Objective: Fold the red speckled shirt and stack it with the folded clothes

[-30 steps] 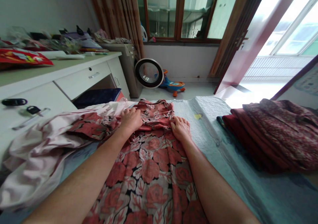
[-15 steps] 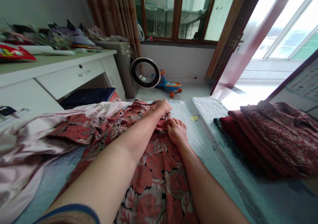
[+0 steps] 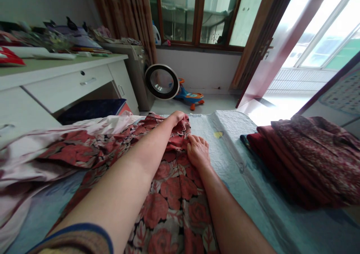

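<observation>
A red and grey floral garment (image 3: 168,201) lies spread on the bed, with black between its printed roses. At its far end, my left hand (image 3: 179,116) is closed on the cloth, and a bit of fabric shows just right of the fist. My right hand (image 3: 198,151) rests flat on the garment's right edge, fingers stretched forward onto the pale blue bedcover (image 3: 225,156). One floral part of the garment stretches left, over a crumpled pale pink cloth (image 3: 19,160).
Folded dark red clothes (image 3: 312,156) are stacked at the right. Beyond the bed are a washing machine with its round door (image 3: 162,81) open and a blue and orange ride-on toy (image 3: 190,96). A white desk (image 3: 70,75) covered with items stands left.
My left hand has shifted slightly left along the garment's far edge, uncovering some cloth at its right. My right hand stays in place on the edge. The view has turned a little.
</observation>
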`<state>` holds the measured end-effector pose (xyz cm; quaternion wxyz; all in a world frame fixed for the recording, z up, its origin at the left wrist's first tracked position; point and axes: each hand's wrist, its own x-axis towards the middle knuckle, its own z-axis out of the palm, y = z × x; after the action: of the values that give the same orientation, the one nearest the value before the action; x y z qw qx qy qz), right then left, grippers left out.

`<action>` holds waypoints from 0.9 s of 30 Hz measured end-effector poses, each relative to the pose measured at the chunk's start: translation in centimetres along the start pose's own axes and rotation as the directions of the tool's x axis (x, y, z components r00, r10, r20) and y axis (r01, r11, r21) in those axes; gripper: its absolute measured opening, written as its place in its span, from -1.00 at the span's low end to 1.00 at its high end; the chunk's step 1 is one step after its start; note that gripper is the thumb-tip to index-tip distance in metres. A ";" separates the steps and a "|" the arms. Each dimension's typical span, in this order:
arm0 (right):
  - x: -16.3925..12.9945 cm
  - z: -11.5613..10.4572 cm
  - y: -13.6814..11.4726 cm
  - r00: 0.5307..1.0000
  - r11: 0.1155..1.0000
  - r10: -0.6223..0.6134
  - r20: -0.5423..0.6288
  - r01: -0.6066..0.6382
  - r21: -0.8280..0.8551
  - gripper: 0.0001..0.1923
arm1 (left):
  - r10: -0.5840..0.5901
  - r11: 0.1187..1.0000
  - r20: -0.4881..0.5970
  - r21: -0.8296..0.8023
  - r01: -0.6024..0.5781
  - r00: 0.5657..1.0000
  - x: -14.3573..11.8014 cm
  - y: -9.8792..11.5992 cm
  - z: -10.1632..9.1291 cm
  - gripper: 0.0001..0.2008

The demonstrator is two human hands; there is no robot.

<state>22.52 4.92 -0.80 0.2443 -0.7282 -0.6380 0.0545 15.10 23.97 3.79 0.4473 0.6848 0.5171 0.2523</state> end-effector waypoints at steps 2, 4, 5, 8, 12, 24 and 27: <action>0.0 0.0 0.0 1.000 1.000 0.004 0.000 -0.004 -0.004 -0.59 | -0.031 0.998 0.062 -0.054 0.035 0.998 -0.2 -0.1 -0.2 -0.85; 0.0 0.0 0.0 1.000 1.000 0.005 0.000 -0.005 -0.006 -0.60 | -0.042 0.993 0.086 -0.103 0.051 0.995 -0.3 -0.3 -0.1 -0.79; 0.0 0.0 0.0 1.000 1.000 0.007 0.000 -0.007 -0.006 -0.60 | -0.040 0.991 0.078 -0.125 0.050 0.996 -0.3 -0.5 0.0 -0.74; 0.1 0.0 0.0 1.000 1.000 0.008 -0.007 -0.008 -0.002 -0.61 | -0.024 0.986 0.012 -0.165 0.026 1.000 0.0 -1.0 0.6 -0.66; 0.1 0.0 0.0 1.000 1.000 -0.004 -0.008 0.004 -0.003 -0.60 | -0.001 0.985 -0.090 -0.173 -0.015 0.996 0.7 -1.4 1.5 -0.72; 0.0 0.1 -0.1 1.000 1.000 0.004 -0.016 -0.004 -0.030 -0.61 | 0.095 0.995 -0.136 0.012 -0.094 0.986 0.5 -2.9 0.1 -0.53; -0.1 0.0 -0.2 1.000 0.999 0.004 -0.018 -0.005 -0.032 -0.63 | 0.103 0.994 -0.230 0.050 -0.094 0.968 0.8 -3.5 -1.1 -0.55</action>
<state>22.36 4.88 -0.78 0.2382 -0.7339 -0.6350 0.0384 12.83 25.28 1.16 0.3574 0.6839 0.5361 0.3423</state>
